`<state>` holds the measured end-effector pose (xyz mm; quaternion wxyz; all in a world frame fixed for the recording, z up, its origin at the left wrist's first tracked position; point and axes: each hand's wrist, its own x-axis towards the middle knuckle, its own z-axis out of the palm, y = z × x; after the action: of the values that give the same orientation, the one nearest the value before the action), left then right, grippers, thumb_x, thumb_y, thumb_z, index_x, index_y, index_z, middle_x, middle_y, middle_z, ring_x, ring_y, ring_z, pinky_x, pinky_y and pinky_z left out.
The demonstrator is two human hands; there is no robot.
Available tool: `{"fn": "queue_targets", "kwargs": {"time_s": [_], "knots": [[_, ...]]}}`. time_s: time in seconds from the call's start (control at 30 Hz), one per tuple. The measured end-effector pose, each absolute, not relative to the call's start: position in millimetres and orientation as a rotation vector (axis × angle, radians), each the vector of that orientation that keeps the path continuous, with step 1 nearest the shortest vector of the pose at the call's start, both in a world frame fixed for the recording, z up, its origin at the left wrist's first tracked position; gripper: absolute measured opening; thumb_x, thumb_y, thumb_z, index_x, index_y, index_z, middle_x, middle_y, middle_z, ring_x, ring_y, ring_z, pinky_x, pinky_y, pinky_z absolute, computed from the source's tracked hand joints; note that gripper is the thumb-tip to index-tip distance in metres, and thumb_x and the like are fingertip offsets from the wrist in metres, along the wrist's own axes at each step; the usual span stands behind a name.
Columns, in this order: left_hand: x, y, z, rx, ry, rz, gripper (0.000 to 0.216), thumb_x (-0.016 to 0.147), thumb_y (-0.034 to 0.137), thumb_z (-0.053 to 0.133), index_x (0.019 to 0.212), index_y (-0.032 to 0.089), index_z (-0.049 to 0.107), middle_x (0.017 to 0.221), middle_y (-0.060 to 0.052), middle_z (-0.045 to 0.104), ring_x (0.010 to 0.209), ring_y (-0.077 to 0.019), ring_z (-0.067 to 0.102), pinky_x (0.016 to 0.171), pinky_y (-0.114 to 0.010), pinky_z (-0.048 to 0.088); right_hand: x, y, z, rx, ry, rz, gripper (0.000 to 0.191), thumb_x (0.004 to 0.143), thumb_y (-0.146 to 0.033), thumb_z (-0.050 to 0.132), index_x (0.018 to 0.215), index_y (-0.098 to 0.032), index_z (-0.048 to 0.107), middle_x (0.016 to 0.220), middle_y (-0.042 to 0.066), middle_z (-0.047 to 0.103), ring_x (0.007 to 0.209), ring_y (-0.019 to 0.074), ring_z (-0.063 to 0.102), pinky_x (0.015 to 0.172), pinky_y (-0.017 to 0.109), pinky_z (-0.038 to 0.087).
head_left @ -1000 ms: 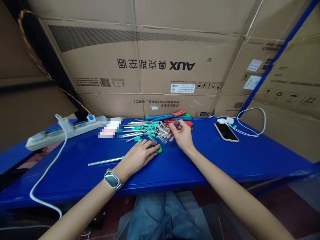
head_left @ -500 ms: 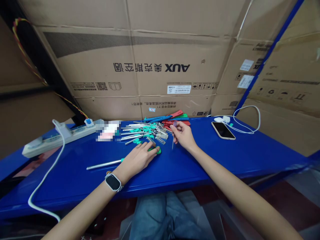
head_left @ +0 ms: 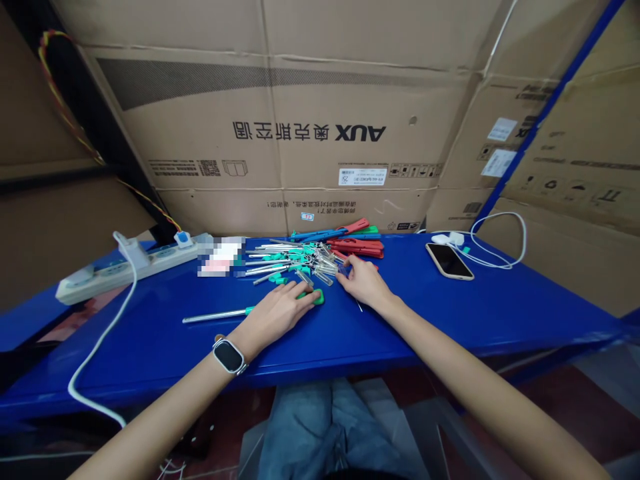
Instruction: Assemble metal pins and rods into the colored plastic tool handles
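My left hand (head_left: 283, 308) is closed over a silver rod (head_left: 215, 317) with a green handle, which lies on the blue table (head_left: 400, 333). The handle's end shows past my fingertips. My right hand (head_left: 364, 280) pinches a small screwdriver (head_left: 359, 307); its thin metal shaft sticks out below the palm, and the fingers mostly hide the purple handle. Just beyond both hands is a pile of silver rods (head_left: 270, 269) with teal parts and clear ends. The right fingertips are beside the clear ends, and I cannot tell whether they touch.
Red strap-like pieces (head_left: 357, 249) and blue ones (head_left: 320, 235) lie behind the pile. A phone (head_left: 450, 261) and a white cable (head_left: 523, 243) are at the right. On the left stands a power strip (head_left: 125, 269). Cardboard (head_left: 310, 80) walls the back.
My right hand has lowered toward the clear ends of the pile, and the screwdriver has tilted from nearly upright. My left hand stays on the green-handled rod. The view has shifted slightly.
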<state>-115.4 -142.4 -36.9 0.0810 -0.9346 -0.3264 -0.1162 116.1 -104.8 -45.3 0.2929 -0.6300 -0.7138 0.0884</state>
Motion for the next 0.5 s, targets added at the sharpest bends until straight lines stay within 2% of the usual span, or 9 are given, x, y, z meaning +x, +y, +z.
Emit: {"fn": "queue_targets", "kwargs": {"time_s": [0.07, 0.13, 0.23, 0.37, 0.5], "knots": [[-116, -142, -39, -2.835, -1.003, -0.378, 0.038, 0.105, 0.033, 0.034, 0.134, 0.022, 0.056, 0.121, -0.011, 0.062, 0.108, -0.0260, 0.061, 0.093, -0.041, 0.050, 114, -111, -41, -1.706, -1.925, 0.141, 0.022, 0.086, -0.036, 0.062, 0.100, -0.019, 0.060, 0.086, 0.008, 0.067, 0.075, 0.0214, 0.064, 0.062, 0.028, 0.040], [-119, -141, -42, -2.866, -1.074, -0.491, 0.043, 0.104, 0.037, 0.039, 0.144, 0.022, 0.044, 0.128, -0.012, 0.060, 0.116, -0.0265, 0.059, 0.097, -0.042, 0.049, 111, -120, -34, -1.689, -1.973, 0.029, 0.028, 0.088, -0.037, 0.060, 0.109, -0.019, 0.059, 0.103, 0.011, 0.064, 0.082, 0.0224, 0.065, 0.066, 0.029, 0.042], [-129, -141, -43, -2.853, -1.153, -0.638, 0.059, 0.099, 0.046, 0.049, 0.150, 0.022, 0.033, 0.142, -0.013, 0.051, 0.129, -0.0269, 0.051, 0.106, -0.042, 0.045, 104, -134, -22, -1.517, -2.196, -0.038, 0.035, 0.089, -0.044, 0.060, 0.116, -0.022, 0.059, 0.113, 0.010, 0.059, 0.091, 0.0224, 0.064, 0.069, 0.030, 0.043], [-153, -146, -40, -2.787, -1.270, -0.578, 0.055, 0.094, 0.052, 0.054, 0.140, 0.022, 0.047, 0.139, -0.012, 0.054, 0.129, -0.0299, 0.050, 0.107, -0.048, 0.042, 90, -137, -12, -1.208, -2.565, 0.025, 0.044, 0.085, -0.051, 0.065, 0.119, -0.024, 0.063, 0.116, 0.009, 0.059, 0.110, 0.0254, 0.056, 0.077, 0.032, 0.045], [-178, -148, -40, -2.781, -1.367, -0.456, 0.044, 0.097, 0.048, 0.050, 0.136, 0.026, 0.051, 0.133, -0.010, 0.059, 0.124, -0.0295, 0.054, 0.103, -0.052, 0.042, 77, -127, -12, -1.103, -2.733, 0.087, 0.034, 0.088, -0.047, 0.064, 0.106, -0.019, 0.068, 0.103, 0.009, 0.064, 0.104, 0.0250, 0.056, 0.078, 0.033, 0.044]]}}
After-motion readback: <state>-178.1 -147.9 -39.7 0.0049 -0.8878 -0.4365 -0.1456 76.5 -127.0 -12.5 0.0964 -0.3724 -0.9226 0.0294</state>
